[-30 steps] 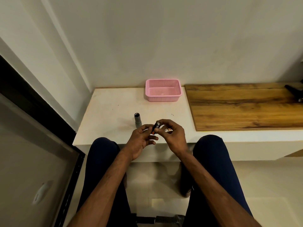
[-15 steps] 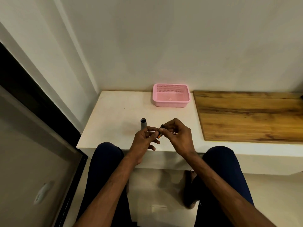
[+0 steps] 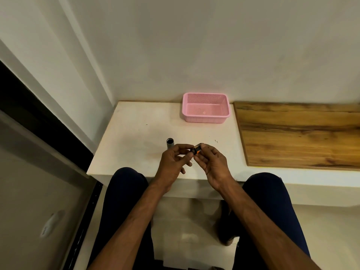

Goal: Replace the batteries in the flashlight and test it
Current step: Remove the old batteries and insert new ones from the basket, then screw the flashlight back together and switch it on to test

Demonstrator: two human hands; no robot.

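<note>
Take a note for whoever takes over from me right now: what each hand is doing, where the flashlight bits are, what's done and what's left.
Left hand: fingertips pinch the black end of the black-and-orange battery part.
Right hand: grips the same part by its orange end, above the near edge of the white table.
Flashlight tube: stands upright on the table just beyond the left hand, open end up.
Pink basket: at the back by the wall.
Done: the tube is opened and the battery part is out.
Left: swap the batteries, refit the part, close the flashlight, test it. No spare batteries are clearly visible.
</note>
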